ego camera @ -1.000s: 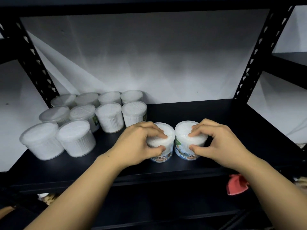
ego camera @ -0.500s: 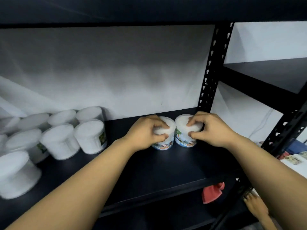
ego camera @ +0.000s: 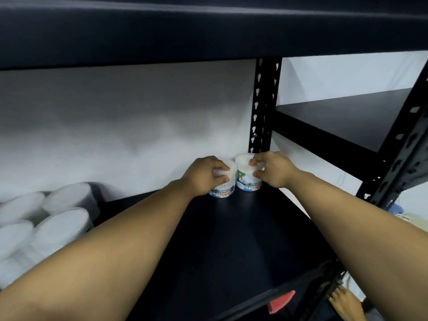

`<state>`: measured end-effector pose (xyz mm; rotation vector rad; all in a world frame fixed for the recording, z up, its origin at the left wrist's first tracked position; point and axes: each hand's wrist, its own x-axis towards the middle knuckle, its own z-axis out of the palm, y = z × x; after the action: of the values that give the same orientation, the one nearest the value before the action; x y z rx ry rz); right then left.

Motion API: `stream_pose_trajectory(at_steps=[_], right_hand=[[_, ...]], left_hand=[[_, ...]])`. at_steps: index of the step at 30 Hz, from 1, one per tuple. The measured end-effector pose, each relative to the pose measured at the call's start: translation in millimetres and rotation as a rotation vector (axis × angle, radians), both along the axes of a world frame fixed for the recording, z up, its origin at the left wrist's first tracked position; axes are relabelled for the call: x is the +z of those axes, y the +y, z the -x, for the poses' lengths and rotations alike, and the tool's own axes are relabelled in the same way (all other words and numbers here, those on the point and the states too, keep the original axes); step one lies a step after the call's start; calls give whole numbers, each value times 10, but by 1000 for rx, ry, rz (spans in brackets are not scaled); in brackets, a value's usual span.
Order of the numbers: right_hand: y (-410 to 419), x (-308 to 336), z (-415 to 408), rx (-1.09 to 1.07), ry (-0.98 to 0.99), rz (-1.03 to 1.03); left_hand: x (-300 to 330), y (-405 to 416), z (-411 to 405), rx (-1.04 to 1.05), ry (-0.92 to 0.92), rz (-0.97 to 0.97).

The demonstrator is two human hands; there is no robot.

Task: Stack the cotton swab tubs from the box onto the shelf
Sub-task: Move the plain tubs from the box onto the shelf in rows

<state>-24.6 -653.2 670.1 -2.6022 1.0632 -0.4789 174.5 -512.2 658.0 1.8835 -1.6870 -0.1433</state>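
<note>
Both arms reach deep into the black shelf (ego camera: 243,239), toward its far right corner. The left hand (ego camera: 203,176) wraps a tub (ego camera: 223,187) from the side and top, thumb and fingers closed round its white lid, so the grip is firm on that tub. The right hand (ego camera: 272,169) closes the same way on a second tub (ego camera: 246,181), fingers over the lid and thumb against the wall. The two tubs stand upright and touching, side by side on the shelf board, just in front of the white back wall (ego camera: 115,135) and beside the rear upright post (ego camera: 262,105). Each bears a coloured label reading "COTTON BUDS" low on its side. At the left edge of the view, well apart from the pair, a cluster of tubs (ego camera: 58,218) stands on the same shelf, blurred, their white lids packed close. Above, the underside of the next shelf (ego camera: 208,31) fills the top of the view. A neighbouring rack (ego camera: 347,117) shows to the right. Below the shelf edge lies a red item (ego camera: 281,301), too small to tell what it is.
</note>
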Motion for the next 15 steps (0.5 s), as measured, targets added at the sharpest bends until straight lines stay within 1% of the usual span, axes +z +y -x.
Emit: stream_pose_trajectory(at_steps=[6, 12, 15], right_hand=[[-185, -47, -179, -71, -12, -41], [-232, -36, -185, -71, 1, -44], [-213, -43, -182, -66, 5, -46]], left_hand=[[-13, -240, -106, -10, 14, 25], [-56, -269, -135, -23, 10, 44], [-14, -259, -95, -11, 1, 15]])
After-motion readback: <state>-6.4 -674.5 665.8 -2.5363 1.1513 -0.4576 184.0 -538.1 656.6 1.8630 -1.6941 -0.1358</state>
